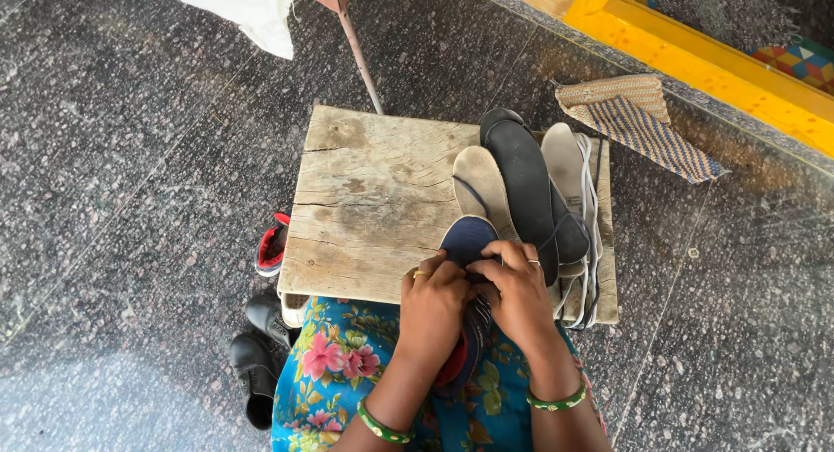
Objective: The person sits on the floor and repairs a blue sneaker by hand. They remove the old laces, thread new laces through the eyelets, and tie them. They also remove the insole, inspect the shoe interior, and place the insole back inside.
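A dark blue insole [466, 243] is gripped at the near edge of a worn wooden bench [373, 200], its rounded toe end pointed away from the person and its long axis running from the lap up onto the boards. The left hand [432, 309] is closed around its left side, and the right hand [514, 295] is closed over its right side and top; the two hands are pressed together over the middle of the piece, so its lower half is mostly hidden. A red edge is seen beneath the hands, but what it belongs to cannot be told.

Just beside the right hand, a pile of soles [530, 191] is laid on the right part of the bench: a pale beige one, a long black one over it, and several light ones stacked at the edge, all with their long axes pointed away from the person, fanned slightly.

The bench is set on a dark speckled stone floor [130, 156]. Black shoes [258, 356] are stood on the floor at the person's left, and a red and blue shoe [272, 243] is tucked against the bench's left edge. A striped woven mat [638, 122] is folded on the floor beyond the bench, near a yellow painted ledge [695, 61]. A white cloth [252, 13] is seen at the top.
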